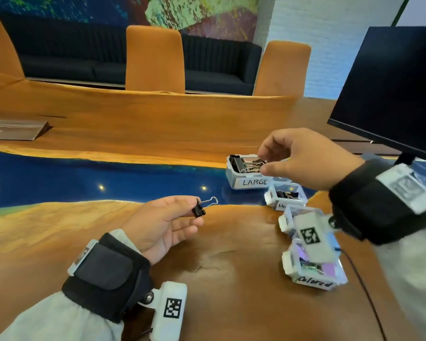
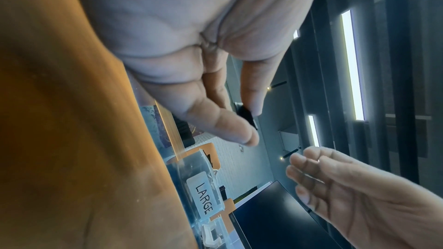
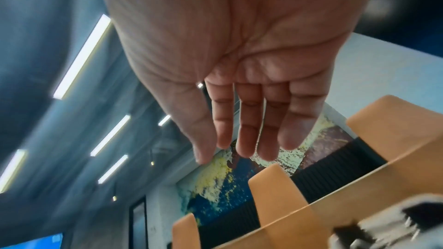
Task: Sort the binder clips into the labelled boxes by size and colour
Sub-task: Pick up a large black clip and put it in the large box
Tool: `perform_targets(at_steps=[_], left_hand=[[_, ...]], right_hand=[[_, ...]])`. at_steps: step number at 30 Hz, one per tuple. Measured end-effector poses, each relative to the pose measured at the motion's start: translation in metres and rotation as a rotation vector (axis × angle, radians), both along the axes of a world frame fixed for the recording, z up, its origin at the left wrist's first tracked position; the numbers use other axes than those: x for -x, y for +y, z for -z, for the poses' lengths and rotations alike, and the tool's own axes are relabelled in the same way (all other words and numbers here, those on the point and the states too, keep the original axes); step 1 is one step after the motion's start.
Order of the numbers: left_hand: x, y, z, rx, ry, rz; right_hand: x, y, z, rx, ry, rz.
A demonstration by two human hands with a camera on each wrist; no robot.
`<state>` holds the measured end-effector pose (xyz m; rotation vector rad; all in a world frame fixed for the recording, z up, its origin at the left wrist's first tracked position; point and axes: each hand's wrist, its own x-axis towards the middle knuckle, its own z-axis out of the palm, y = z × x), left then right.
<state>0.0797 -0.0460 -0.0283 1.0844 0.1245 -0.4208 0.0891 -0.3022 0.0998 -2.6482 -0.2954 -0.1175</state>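
Note:
My left hand [image 1: 196, 212] pinches a small black binder clip [image 1: 199, 209] between thumb and fingers above the table, its wire handle pointing right. In the left wrist view the same clip [image 2: 246, 116] shows dark between the thumb and a finger. My right hand [image 1: 262, 163] hovers over the clear box labelled LARGE [image 1: 246, 182], which holds several black clips. Seen from the right wrist, its fingers [image 3: 249, 130] are straight and hold nothing. Toward me from the LARGE box stand a medium box [image 1: 280, 206] with black clips, a third box [image 1: 287, 219] half hidden, and the Colored box [image 1: 315, 283].
A dark monitor [image 1: 391, 94] stands at the right, just behind the boxes. A thin black cable [image 1: 364, 281] runs along the table's right side. Orange chairs [image 1: 155, 60] line the table's far edge. Wood and blue resin table surface [image 1: 84, 175] lies to the left.

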Motion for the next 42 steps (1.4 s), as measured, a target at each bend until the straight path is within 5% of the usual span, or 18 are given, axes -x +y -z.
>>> perform_targets(at_steps=[8, 26, 36, 42], left_hand=[[0.002, 0.003, -0.002, 0.035, 0.019, -0.031], [0.003, 0.006, -0.006, 0.070, 0.023, -0.037], [0.009, 0.003, -0.012, 0.091, 0.008, -0.006], [0.016, -0.008, -0.031, -0.028, -0.082, 0.064]], right_hand=[[-0.057, -0.053, 0.043, 0.645, 0.303, 0.115], [-0.068, -0.036, 0.064, 0.672, 0.408, 0.140], [-0.020, -0.006, 0.034, 0.469, 0.230, -0.108], [0.013, 0.014, 0.040, 0.412, 0.284, -0.281]])
